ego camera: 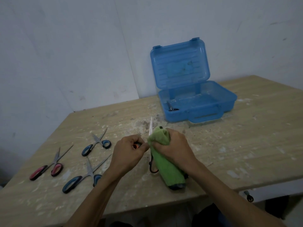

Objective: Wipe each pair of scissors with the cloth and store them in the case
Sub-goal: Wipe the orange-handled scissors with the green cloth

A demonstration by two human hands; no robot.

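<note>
The pair being wiped (150, 128) is up off the table, right in the middle between my two hands. It's splayed open, on purpose I think. One bare blade pokes up past the cloth and a black handle loop hangs below.

My left hand (127, 151) is curled tight around the other handle, with a bit of orange just showing in the fist, so it works as the anchor. My right hand (173, 146) has its fingers closed round a bunched-up end of the green cloth (165, 167) and squeezes it against the scissors just beside the bare blade. I can't see what's inside that wad, but my guess is the second blade. The rest of the cloth trails down toward me in a loose roll.

Further out, three more pairs lie flat on the table (246, 136) off to the left: a pink-handled pair (47, 167), a small blue-handled pair (96, 143) and a bigger blue-handled pair (82, 177). All are slightly open and apart from each other. Reads like the to-do pile, kept on the side away from the case so clean and dirty don't mix.

The blue case (180, 115) sits at the back right near the wall, with its lid (178, 66) standing upright, so dropping things in is a one-hand job. One pair (171, 108) already lies in its left corner. I'd call it one done, one in progress, three to go.
</note>
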